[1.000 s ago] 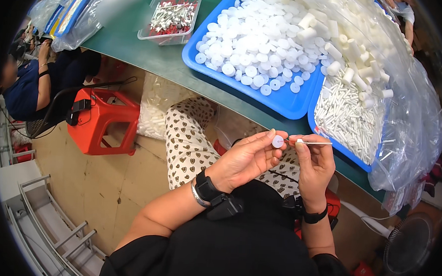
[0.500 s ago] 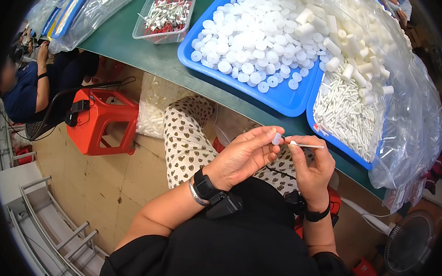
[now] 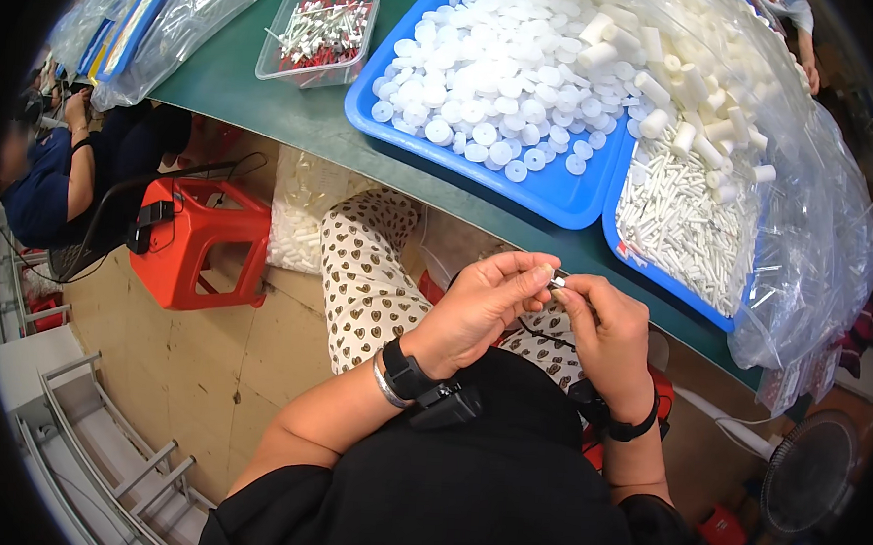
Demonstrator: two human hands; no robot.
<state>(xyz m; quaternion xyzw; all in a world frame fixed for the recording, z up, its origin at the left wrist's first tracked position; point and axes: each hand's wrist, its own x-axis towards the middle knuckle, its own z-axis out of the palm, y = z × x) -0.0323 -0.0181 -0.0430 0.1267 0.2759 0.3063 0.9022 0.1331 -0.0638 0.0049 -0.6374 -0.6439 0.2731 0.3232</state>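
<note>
Head view: left hand (image 3: 474, 309) and right hand (image 3: 606, 331) fingers pinch small white piece (image 3: 558, 277); axis hidden.

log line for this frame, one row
left hand | pinching small white part | right hand | also gripping it | above lap, near blue tray
</note>
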